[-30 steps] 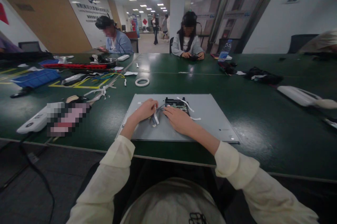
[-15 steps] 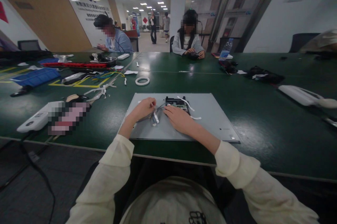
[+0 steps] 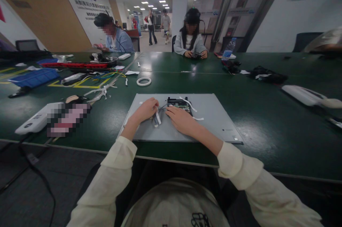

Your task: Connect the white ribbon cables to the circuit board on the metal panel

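Note:
A flat grey panel (image 3: pixel 211 127) lies in front of me, with a black-framed circuit board (image 3: pixel 182 106) at its upper middle. Grey cables (image 3: pixel 161 107) run leftward from the board, with strips of white tape (image 3: pixel 158 116) on the bundle. My left hand (image 3: pixel 146 109) is closed in a pinch on the cables, left of the board. Stretched fingers of my right hand (image 3: pixel 179 118) lie flat over the board's lower left edge, close to where the cables meet it; what lies under the fingertips is hidden. Two loose white strips (image 3: pixel 188 104) curl over the board's right side.
Beyond the panel lies a white tape roll (image 3: pixel 143 82). To my left are a white device (image 3: pixel 40 117), a blue tray (image 3: pixel 36 77) and tangled wires (image 3: pixel 107 77). Another white device (image 3: pixel 307 95) lies at right. Two people sit across the green table (image 3: pixel 256 120); others stand behind.
My left hand has shifted slightly at the cables, its fingers now closer to the taped part. The right hand stays in place. People in the background have moved.

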Motion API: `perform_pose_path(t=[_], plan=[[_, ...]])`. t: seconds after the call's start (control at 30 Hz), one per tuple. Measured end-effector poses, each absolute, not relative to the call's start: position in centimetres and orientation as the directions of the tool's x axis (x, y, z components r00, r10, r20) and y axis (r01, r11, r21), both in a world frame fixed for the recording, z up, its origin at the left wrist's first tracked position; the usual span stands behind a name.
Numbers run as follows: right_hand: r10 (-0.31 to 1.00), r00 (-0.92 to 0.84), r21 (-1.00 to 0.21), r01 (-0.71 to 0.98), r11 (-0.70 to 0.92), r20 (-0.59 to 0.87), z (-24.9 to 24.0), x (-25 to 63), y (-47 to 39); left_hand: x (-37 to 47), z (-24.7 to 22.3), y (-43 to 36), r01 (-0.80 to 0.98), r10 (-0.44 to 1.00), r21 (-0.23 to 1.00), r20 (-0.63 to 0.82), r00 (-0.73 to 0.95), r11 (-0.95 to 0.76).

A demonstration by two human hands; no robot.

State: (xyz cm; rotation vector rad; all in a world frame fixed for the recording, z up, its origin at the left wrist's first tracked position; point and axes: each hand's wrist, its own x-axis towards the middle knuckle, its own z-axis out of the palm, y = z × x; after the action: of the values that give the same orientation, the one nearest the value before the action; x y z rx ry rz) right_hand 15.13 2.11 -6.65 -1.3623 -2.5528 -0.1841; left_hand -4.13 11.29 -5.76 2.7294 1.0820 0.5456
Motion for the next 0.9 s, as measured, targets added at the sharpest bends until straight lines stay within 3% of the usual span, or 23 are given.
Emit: perform_pose_path(t=[0.3,0.43,0.53,0.7,0.9], plan=[[0.787,-0.506,-0.044,0.831,0.554,0.352,-6.0,14.8,1.5,-3.9,-5.9,11.4,0.627,0.663,0.217,0.284,0.693,-0.748],[0.673,-0.622,-0.049,0.719,0.693,0.400,-5.6,14.1,0.9,-4.0,-5.9,11.3,0.643,0.677,0.216,0.289,0.676,-0.734],[0.610,-0.700,-0.038,0.645,0.763,0.372,-5.7,13.6,0.5,-4.1,-5.9,11.3,0.649,0.689,0.233,0.288,0.665,-0.724],[0.629,-0.725,-0.051,0.643,0.764,0.281,-5.7,13.3,0.0,-4.1,-6.4,11.6,0.645,0.683,0.228,0.307,0.663,-0.729],[0.615,-0.741,-0.035,0.631,0.775,0.269,-5.8,13.6,-0.4,-4.1,-6.9,12.0,0.660,0.695,0.225,0.309,0.650,-0.717]])
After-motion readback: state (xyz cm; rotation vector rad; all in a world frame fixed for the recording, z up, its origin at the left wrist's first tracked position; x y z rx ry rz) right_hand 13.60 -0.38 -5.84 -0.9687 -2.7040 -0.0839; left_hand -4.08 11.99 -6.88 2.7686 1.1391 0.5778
